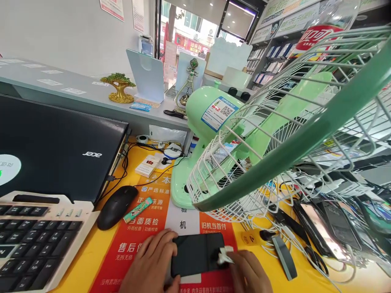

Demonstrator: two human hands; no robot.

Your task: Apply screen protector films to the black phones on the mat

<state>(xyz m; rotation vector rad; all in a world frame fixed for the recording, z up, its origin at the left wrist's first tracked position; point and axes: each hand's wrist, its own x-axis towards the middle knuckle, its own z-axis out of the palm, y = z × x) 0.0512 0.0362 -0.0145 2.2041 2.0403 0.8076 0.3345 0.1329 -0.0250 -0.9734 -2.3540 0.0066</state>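
Note:
A black smartphone lies lengthwise on the red printed mat, its dark face up. My left hand grips its left end, fingers along the top edge and thumb at the lower edge. In my right hand a crumpled white tissue is pinched against the phone's right end. Part of that end is covered by the tissue and a dark shadow.
A green fan leans over the right side. Left are a black mouse, a green lighter, a keyboard and an Acer laptop. Cables, scissors and several phones crowd the right. A cigarette pack lies behind.

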